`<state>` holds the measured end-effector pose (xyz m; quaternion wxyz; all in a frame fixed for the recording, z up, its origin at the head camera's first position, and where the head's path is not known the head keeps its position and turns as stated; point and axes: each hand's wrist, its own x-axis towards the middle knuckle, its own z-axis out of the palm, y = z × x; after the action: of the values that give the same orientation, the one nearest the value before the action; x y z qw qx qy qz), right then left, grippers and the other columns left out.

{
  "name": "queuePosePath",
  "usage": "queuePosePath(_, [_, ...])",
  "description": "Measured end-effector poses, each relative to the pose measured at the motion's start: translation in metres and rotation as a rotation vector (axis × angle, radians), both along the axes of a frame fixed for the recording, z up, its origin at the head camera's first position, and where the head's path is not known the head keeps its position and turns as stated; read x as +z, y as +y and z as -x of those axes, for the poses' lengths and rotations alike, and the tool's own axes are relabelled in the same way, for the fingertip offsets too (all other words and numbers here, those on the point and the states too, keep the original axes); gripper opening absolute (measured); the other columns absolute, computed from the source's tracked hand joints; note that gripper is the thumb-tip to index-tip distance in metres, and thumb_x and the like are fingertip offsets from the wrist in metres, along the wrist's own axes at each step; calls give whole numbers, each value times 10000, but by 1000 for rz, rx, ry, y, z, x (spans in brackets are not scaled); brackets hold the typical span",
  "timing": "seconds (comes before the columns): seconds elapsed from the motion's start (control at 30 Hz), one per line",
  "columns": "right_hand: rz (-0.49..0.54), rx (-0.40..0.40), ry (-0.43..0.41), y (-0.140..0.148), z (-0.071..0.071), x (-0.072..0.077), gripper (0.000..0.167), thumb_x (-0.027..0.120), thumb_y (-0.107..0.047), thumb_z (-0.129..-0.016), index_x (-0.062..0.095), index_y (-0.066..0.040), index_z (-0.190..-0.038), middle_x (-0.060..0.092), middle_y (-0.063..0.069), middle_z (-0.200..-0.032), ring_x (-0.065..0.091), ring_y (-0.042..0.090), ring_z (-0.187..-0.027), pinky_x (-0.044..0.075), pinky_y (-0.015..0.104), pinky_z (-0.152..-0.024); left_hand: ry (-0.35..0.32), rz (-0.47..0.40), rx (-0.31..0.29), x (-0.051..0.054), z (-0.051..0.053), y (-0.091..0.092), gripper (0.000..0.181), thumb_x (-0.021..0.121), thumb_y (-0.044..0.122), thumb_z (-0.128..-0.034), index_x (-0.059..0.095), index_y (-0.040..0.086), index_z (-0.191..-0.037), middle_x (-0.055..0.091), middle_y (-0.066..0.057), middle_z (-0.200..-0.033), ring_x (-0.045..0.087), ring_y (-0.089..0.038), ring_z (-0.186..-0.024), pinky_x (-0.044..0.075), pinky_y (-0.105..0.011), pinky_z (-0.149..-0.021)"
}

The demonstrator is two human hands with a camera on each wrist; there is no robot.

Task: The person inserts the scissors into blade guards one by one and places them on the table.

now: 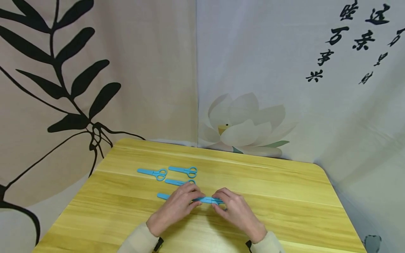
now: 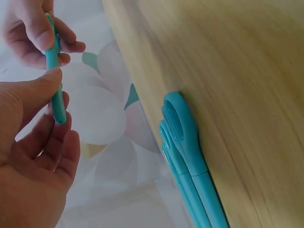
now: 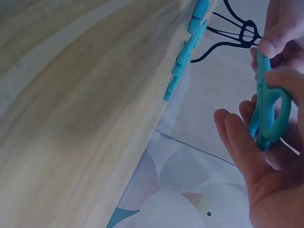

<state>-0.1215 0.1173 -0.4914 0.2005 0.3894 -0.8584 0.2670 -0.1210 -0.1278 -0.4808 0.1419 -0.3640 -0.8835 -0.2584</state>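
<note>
A pair of blue scissors (image 1: 207, 200) is held level between both hands above the table, its blade end to the left. My left hand (image 1: 180, 204) pinches the blade end between thumb and fingers. Near the handle loops, my right hand (image 1: 236, 209) pinches the same scissors (image 3: 262, 85); one loop shows plainly in the right wrist view. Beyond the hands lie more blue scissors: one pair (image 1: 152, 172) at far left, another (image 1: 181, 170) beside it, and a third (image 1: 175, 182) partly behind the left hand. Another blue piece (image 1: 162, 196) pokes out left of that hand, its other end hidden.
The wooden table (image 1: 284, 196) has rounded far corners. Behind it hangs a pale curtain (image 1: 164, 70) with a dark leaf print, a lotus flower and black written characters. Dark straps show at both wrists.
</note>
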Motion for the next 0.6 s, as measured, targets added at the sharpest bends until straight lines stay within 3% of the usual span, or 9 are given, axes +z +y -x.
queuePosePath(0.4, [-4, -22, -16, -5, 0, -1, 222, 886, -113, -826, 732, -93, -985, 696, -17, -1031, 695, 77, -835, 578, 193, -698, -21, 26, 8, 2, -2, 1, 154, 835, 98, -881, 783, 104, -1027, 582, 61, -938, 502, -89, -843, 485, -202, -711])
queuePosePath(0.6, [15, -11, -74, -4, -1, -2, 235, 878, -124, -843, 736, -101, -1028, 693, -23, -1071, 696, 90, -878, 593, 233, -735, -40, 14, -1, 2, -3, -1, 149, 818, 107, -900, 777, 109, -1043, 528, 79, -921, 447, -69, -820, 447, -184, -694])
